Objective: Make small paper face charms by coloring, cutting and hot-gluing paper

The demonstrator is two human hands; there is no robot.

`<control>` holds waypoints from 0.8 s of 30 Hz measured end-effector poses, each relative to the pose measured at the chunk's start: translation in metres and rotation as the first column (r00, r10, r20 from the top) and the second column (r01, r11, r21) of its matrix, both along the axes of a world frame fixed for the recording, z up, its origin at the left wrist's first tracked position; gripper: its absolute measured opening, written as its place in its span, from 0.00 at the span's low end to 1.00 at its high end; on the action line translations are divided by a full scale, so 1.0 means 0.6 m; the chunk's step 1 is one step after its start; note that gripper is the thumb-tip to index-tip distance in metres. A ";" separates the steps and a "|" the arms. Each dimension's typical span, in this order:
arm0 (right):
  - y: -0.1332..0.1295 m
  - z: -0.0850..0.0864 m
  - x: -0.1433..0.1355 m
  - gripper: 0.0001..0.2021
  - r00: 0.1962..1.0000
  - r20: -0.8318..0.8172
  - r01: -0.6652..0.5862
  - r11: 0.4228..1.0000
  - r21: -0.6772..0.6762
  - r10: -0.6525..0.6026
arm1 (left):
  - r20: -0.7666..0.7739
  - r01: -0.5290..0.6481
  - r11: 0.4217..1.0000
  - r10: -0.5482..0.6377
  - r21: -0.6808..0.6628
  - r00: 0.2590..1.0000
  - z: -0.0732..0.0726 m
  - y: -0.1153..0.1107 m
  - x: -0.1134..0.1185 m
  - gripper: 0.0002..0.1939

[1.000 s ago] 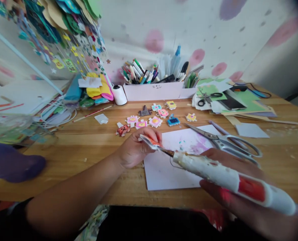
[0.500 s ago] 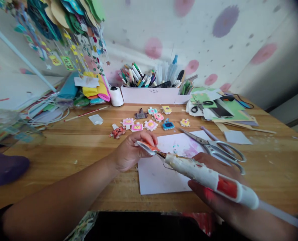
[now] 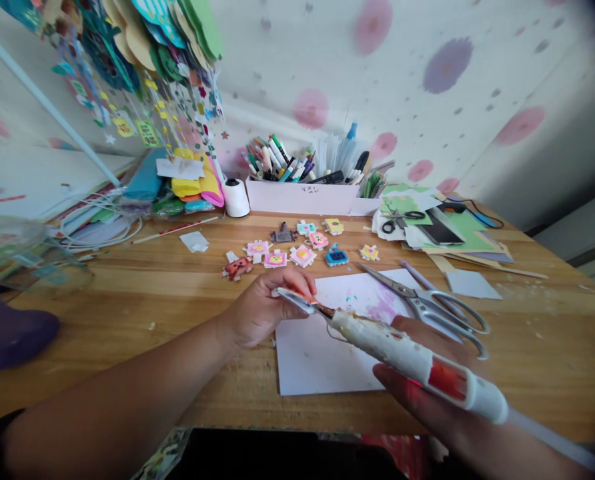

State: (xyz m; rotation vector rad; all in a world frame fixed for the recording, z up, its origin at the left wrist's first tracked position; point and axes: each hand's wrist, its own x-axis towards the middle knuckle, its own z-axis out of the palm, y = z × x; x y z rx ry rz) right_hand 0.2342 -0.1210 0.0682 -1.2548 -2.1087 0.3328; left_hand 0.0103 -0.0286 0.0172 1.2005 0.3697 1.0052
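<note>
My left hand (image 3: 262, 307) pinches a small white and orange paper piece (image 3: 295, 299) over a white sheet, its flat side tilted towards me. A pen-shaped white hot glue gun (image 3: 392, 350), with a red window and a translucent stick at its back end, lies in my right hand (image 3: 427, 393). The metal nozzle meets the near edge of the paper piece; whether it touches is hard to tell. Beyond my left hand lie several small decorated paper pieces, among them a red one (image 3: 237, 267), a blue one (image 3: 336, 256) and a pink one (image 3: 302, 255).
Large scissors (image 3: 422, 300) rest partly on the white sheet (image 3: 322, 360). Behind stand a pen box (image 3: 302, 197) and a thread spool (image 3: 236, 199). Small black-handled scissors (image 3: 402, 219), a phone (image 3: 440, 228) and coloured paper lie at right. A purple rounded object (image 3: 15, 330) sits at left.
The view has tilted slightly upward. The paper piece in my left hand has turned a little, showing less of its orange face. The glue gun's nozzle stays at its edge.
</note>
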 end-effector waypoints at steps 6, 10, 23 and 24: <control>0.004 -0.010 0.003 0.06 1.000 -0.004 -0.030 0.998 -0.058 0.030 | 0.016 0.004 1.000 -0.004 0.026 1.000 -0.005 0.001 0.000 0.07; 0.004 -0.018 0.005 0.06 1.000 0.010 -0.023 0.999 -0.042 0.024 | 0.018 0.008 0.999 -0.008 0.039 1.000 -0.006 0.002 -0.001 0.07; -0.001 -0.008 0.013 0.05 1.000 0.006 -0.026 1.000 -0.008 0.026 | 0.021 -0.003 1.000 0.003 0.002 1.000 0.002 0.001 0.001 0.08; -0.001 -0.006 0.014 0.05 1.000 -0.008 -0.021 1.000 0.012 0.021 | 0.022 -0.002 1.000 0.002 -0.002 1.000 0.003 0.001 0.001 0.08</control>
